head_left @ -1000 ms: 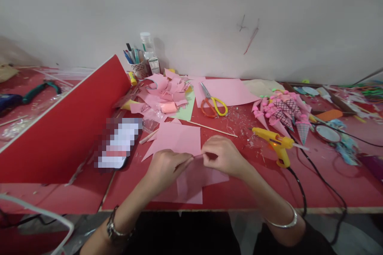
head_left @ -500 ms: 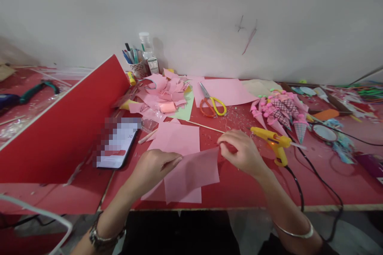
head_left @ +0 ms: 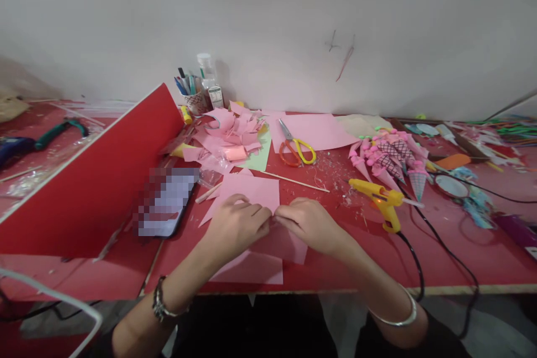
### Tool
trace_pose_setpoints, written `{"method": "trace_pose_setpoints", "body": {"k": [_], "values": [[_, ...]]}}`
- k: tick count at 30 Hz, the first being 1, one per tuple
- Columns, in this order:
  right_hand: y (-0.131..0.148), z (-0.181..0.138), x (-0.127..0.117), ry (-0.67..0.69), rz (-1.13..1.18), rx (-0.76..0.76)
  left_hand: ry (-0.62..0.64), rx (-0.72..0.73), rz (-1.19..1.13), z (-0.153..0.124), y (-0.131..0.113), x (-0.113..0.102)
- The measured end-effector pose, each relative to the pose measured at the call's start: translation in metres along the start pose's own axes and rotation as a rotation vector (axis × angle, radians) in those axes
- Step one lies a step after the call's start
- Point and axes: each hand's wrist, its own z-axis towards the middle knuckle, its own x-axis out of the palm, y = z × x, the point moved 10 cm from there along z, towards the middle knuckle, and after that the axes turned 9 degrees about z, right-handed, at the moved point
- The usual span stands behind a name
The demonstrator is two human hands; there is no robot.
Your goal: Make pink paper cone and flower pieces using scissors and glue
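My left hand (head_left: 237,226) and my right hand (head_left: 308,222) meet fingertip to fingertip over a pink paper sheet (head_left: 282,245) on the red table (head_left: 461,257). Both pinch the paper's upper edge near the middle, fingers curled. A second pink sheet (head_left: 254,190) lies just behind the hands, and another (head_left: 251,271) lies under them toward the table's front edge. A watch is on my left wrist, a bangle on my right.
A yellow glue gun (head_left: 384,201) with a black cord stands right of my hands. Scissors (head_left: 296,148), a thin wooden stick (head_left: 296,181), pink paper scraps (head_left: 229,134), paper cones (head_left: 392,159), a phone (head_left: 165,201), a pen cup (head_left: 193,98) and a red divider board (head_left: 92,179) surround them.
My right hand had swung out toward the glue gun, unfolding the sheet; now it has come back left and both hands pinch the paper together again.
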Motion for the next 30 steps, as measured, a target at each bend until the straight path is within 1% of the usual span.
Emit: {"method": "trace_pose_setpoints", "body": {"k": [2, 4, 8, 9, 10, 11, 12, 13, 14, 15, 17, 19, 20, 22, 23, 25, 27, 28, 29, 30], "values": [[-0.005, -0.003, -0.002, 0.005, 0.080, 0.017, -0.050, -0.001, 0.031, -0.001, 0.003, -0.005], [-0.012, -0.007, -0.006, 0.003, 0.158, 0.042, -0.069, -0.015, 0.062, -0.004, 0.010, -0.008], [-0.028, -0.021, -0.017, -0.020, 0.285, 0.101, -0.018, -0.085, 0.088, -0.015, 0.037, -0.002], [-0.032, -0.025, -0.022, -0.046, 0.320, 0.118, 0.008, -0.139, 0.085, -0.019, 0.047, 0.000], [-0.036, -0.028, -0.026, -0.083, 0.358, 0.137, 0.040, -0.226, 0.069, -0.023, 0.060, 0.003], [-0.041, -0.031, -0.030, -0.126, 0.400, 0.156, 0.085, -0.340, 0.006, -0.029, 0.074, 0.008], [-0.045, -0.032, -0.033, -0.171, 0.447, 0.176, 0.139, -0.445, -0.114, -0.034, 0.084, 0.016], [-0.048, -0.033, -0.035, -0.217, 0.499, 0.197, 0.191, -0.523, -0.275, -0.039, 0.088, 0.025], [-0.053, -0.034, -0.035, -0.262, 0.553, 0.222, 0.235, -0.569, -0.449, -0.041, 0.086, 0.033], [-0.057, -0.033, -0.033, -0.307, 0.607, 0.253, 0.264, -0.585, -0.609, -0.041, 0.080, 0.039], [-0.066, -0.031, -0.027, -0.384, 0.700, 0.319, 0.270, -0.580, -0.863, -0.038, 0.064, 0.045], [-0.072, -0.027, -0.017, -0.407, 0.745, 0.373, 0.260, -0.594, -1.033, -0.036, 0.051, 0.048], [-0.074, -0.025, -0.012, -0.399, 0.750, 0.391, 0.256, -0.618, -1.070, -0.036, 0.048, 0.050], [-0.075, -0.023, -0.006, -0.394, 0.730, 0.410, 0.279, -0.686, -1.060, -0.039, 0.046, 0.055], [-0.074, -0.024, -0.007, -0.421, 0.691, 0.412, 0.281, -0.715, -1.034, -0.040, 0.047, 0.056], [-0.066, -0.029, -0.017, -0.523, 0.554, 0.391, 0.244, -0.764, -0.967, -0.039, 0.051, 0.054], [-0.047, -0.033, -0.030, -0.621, 0.413, 0.318, 0.168, -0.798, -0.885, -0.038, 0.057, 0.046], [-0.034, -0.032, -0.032, -0.623, 0.392, 0.263, 0.138, -0.806, -0.848, -0.036, 0.058, 0.042], [-0.022, -0.029, -0.030, -0.593, 0.411, 0.206, 0.115, -0.803, -0.826, -0.035, 0.057, 0.038], [-0.010, -0.025, -0.026, -0.524, 0.454, 0.153, 0.100, -0.784, -0.831, -0.032, 0.054, 0.035]]}}
